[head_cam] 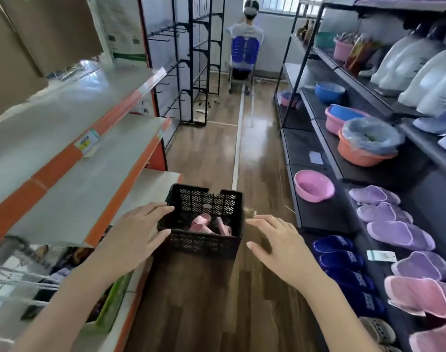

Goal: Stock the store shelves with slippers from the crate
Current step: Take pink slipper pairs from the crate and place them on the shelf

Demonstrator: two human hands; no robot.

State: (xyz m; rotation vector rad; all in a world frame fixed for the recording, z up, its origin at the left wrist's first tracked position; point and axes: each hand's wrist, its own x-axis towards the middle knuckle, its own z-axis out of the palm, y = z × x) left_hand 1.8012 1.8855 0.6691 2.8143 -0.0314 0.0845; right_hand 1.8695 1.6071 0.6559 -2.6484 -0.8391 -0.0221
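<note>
wooden floor bearing black crate, pink slippers lying inside; left hand spreading released fingers at crate's left rim; right hand hovering released just right of crate.

The person's arms are bare, and slender in shape. The left hand and left forearm lie at the lower left of the frame, and the right hand and right forearm at the lower right. The fingernails are short and plain.
</note>
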